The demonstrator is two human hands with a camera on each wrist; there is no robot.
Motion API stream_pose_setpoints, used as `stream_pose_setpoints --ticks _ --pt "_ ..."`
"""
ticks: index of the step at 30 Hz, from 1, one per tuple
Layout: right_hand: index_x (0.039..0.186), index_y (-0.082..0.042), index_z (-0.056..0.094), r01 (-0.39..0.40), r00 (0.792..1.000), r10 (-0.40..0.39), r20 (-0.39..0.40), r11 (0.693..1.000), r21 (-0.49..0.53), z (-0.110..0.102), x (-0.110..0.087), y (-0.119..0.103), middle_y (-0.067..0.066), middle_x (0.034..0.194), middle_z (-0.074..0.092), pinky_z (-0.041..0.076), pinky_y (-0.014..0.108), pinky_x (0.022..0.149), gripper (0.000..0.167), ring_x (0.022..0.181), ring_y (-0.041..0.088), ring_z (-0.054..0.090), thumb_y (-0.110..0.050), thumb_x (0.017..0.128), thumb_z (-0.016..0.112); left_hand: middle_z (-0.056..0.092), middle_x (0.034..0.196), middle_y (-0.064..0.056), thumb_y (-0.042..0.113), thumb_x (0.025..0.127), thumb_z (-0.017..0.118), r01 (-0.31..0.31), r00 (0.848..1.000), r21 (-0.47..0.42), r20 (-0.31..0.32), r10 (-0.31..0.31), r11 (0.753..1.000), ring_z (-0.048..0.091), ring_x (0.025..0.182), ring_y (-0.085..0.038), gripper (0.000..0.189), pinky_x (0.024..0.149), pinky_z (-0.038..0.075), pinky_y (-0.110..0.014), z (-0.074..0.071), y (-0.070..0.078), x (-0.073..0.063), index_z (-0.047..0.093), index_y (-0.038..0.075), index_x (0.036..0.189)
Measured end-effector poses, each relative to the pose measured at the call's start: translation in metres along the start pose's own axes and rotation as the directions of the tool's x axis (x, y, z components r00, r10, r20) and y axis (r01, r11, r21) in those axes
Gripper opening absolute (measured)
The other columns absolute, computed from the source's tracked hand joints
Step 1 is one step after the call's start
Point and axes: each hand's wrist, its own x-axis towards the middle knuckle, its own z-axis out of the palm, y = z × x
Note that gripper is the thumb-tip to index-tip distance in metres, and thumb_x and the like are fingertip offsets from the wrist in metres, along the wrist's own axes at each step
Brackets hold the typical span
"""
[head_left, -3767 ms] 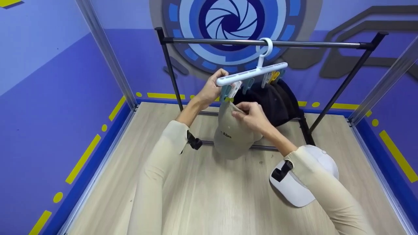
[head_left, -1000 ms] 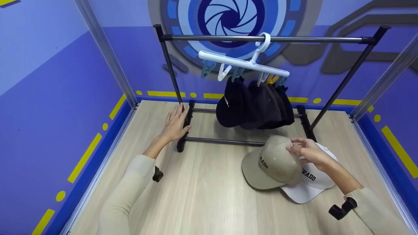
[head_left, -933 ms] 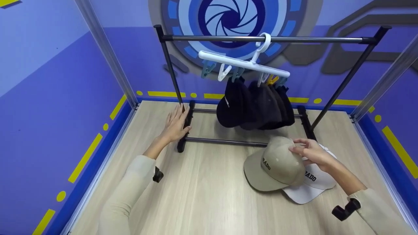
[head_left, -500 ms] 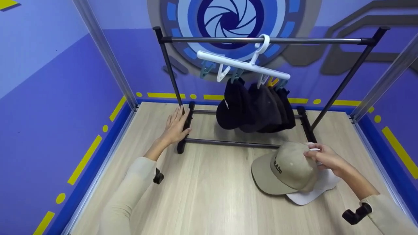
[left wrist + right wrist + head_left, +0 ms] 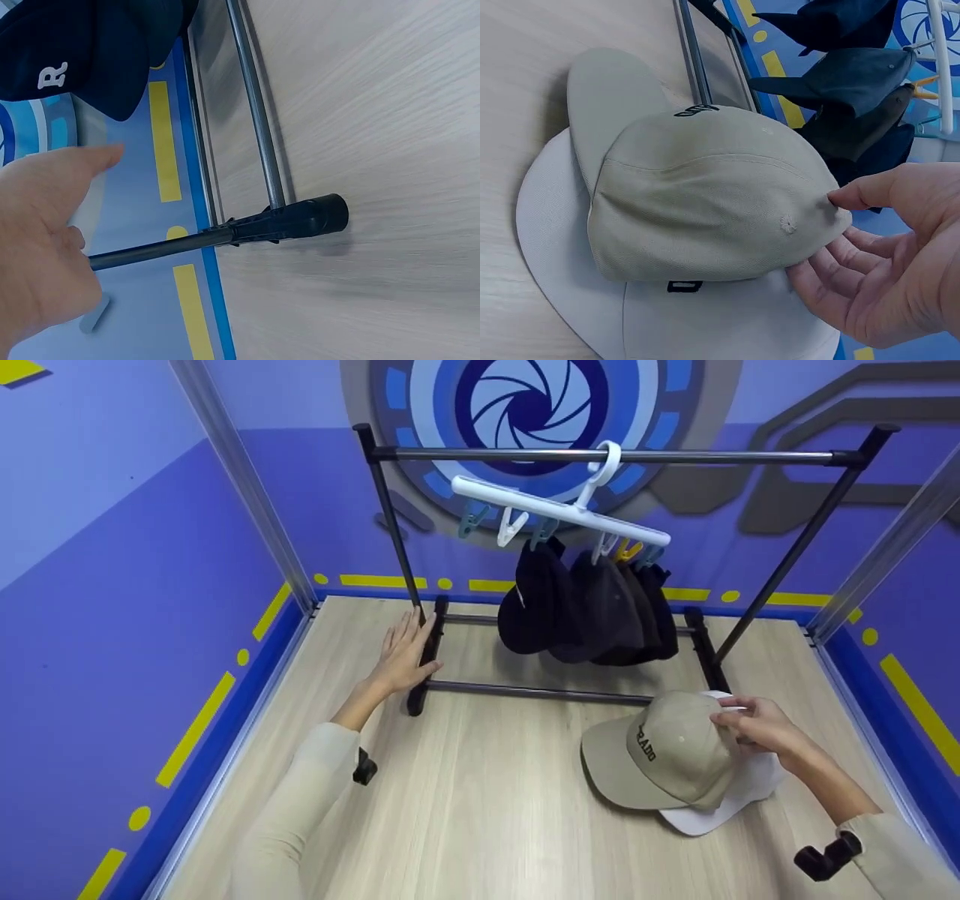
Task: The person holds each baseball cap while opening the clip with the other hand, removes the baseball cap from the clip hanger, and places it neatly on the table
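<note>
My right hand [image 5: 765, 727] pinches the back of a khaki baseball cap [image 5: 679, 750] with dark lettering. In the right wrist view, the thumb lies on top of the khaki cap [image 5: 712, 187] and the fingers are under its edge. Beneath it a white cap [image 5: 555, 217] rests on the floor, mostly covered. My left hand [image 5: 401, 656], its fingers straight, is beside the left foot of a black garment rack [image 5: 540, 691]; whether it touches the rack is unclear. Several dark caps [image 5: 600, 607] hang from clips on a white hanger [image 5: 555, 510].
Three clips at the hanger's left end include a white clip [image 5: 511, 526] and a teal clip [image 5: 472, 519]. Purple-blue walls [image 5: 135, 585] enclose the pale wood-look floor [image 5: 465, 802] on three sides. The rack's right post [image 5: 802, 547] rises behind the khaki cap.
The khaki cap, earlier at the hanger's left clips between both hands, is now over the white cap in my right hand. My left hand has dropped from the hanger to the rack's left side.
</note>
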Motion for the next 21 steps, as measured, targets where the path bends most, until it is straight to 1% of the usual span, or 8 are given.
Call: stream_pose_setpoints --ticks 1,5,7,9,13,17,20,21 --pt "0.150 0.014 0.031 0.011 1.000 -0.011 -0.002 1.000 0.002 -0.001 0.000 0.000 -0.015 0.078 0.054 0.050 0.024 0.064 0.068 0.068 0.000 0.053 -0.029 0.104 0.056 0.006 0.168 -0.031 0.026 0.099 0.067 0.001 1.000 0.001 0.003 -0.001 1.000 0.003 0.158 -0.047 0.085 0.123 0.004 -0.069 0.000 0.000 0.000 0.017 0.005 0.164" --pt "0.149 0.013 0.034 0.061 0.998 -0.060 -0.016 0.997 0.037 -0.004 0.001 0.000 -0.016 0.092 0.064 0.055 0.023 0.067 0.063 0.077 -0.002 0.061 -0.026 0.105 0.056 0.006 0.169 -0.030 0.031 0.098 0.068 0.008 1.000 0.010 0.018 -0.008 1.000 0.000 0.158 -0.046 0.089 0.124 0.002 -0.067 -0.003 0.001 0.001 0.015 0.006 0.164" --pt "0.148 0.013 0.036 0.089 0.996 -0.087 -0.035 0.995 0.048 -0.006 0.001 0.000 -0.016 0.097 0.066 0.057 0.022 0.070 0.059 0.082 -0.004 0.064 -0.024 0.106 0.054 0.006 0.169 -0.029 0.035 0.098 0.067 0.008 1.000 0.022 0.020 -0.008 1.000 0.000 0.159 -0.045 0.089 0.124 0.001 -0.066 -0.005 0.001 0.001 0.015 0.006 0.164" --pt "0.147 0.014 0.038 0.109 0.992 -0.106 -0.062 0.992 0.059 -0.007 0.003 0.000 -0.014 0.100 0.067 0.059 0.021 0.073 0.056 0.086 -0.005 0.066 -0.021 0.106 0.053 0.007 0.169 -0.029 0.038 0.099 0.065 0.004 1.000 0.035 0.018 -0.005 0.999 0.001 0.158 -0.046 0.087 0.124 0.001 -0.067 -0.006 0.002 0.001 0.016 0.006 0.164" --pt "0.146 0.014 0.041 0.154 0.982 -0.148 -0.117 0.987 0.042 -0.009 0.005 -0.004 -0.012 0.105 0.066 0.059 0.020 0.078 0.053 0.089 -0.009 0.064 -0.020 0.107 0.052 0.011 0.169 -0.028 0.042 0.101 0.061 -0.010 1.000 0.068 0.005 0.009 0.998 0.004 0.158 -0.046 0.084 0.124 0.003 -0.067 -0.009 0.004 0.004 0.018 0.006 0.164" --pt "0.144 0.012 0.045 0.207 0.968 -0.202 -0.149 0.978 0.025 -0.008 0.009 -0.019 -0.024 0.102 0.063 0.056 0.017 0.080 0.050 0.093 -0.014 0.060 -0.022 0.107 0.051 0.012 0.169 -0.025 0.042 0.103 0.057 -0.035 0.999 0.093 -0.025 0.037 0.995 0.008 0.158 -0.044 0.080 0.125 0.006 -0.066 -0.013 0.012 0.015 0.019 0.006 0.164" --pt "0.142 0.011 0.048 0.252 0.955 -0.244 -0.166 0.967 0.024 -0.003 0.013 -0.034 -0.032 0.097 0.061 0.055 0.015 0.080 0.048 0.094 -0.015 0.058 -0.021 0.107 0.053 0.016 0.170 -0.023 0.040 0.105 0.055 -0.074 0.995 0.089 -0.065 0.080 0.993 0.012 0.159 -0.041 0.075 0.125 0.009 -0.065 -0.017 0.023 0.028 0.022 0.007 0.163" --pt "0.141 0.011 0.049 0.268 0.950 -0.260 -0.171 0.963 0.026 -0.001 0.014 -0.039 -0.033 0.097 0.061 0.054 0.015 0.080 0.047 0.093 -0.015 0.059 -0.021 0.107 0.054 0.018 0.169 -0.023 0.039 0.105 0.055 -0.091 0.992 0.079 -0.082 0.097 0.993 0.014 0.158 -0.040 0.072 0.125 0.011 -0.064 -0.018 0.028 0.033 0.025 0.008 0.163"
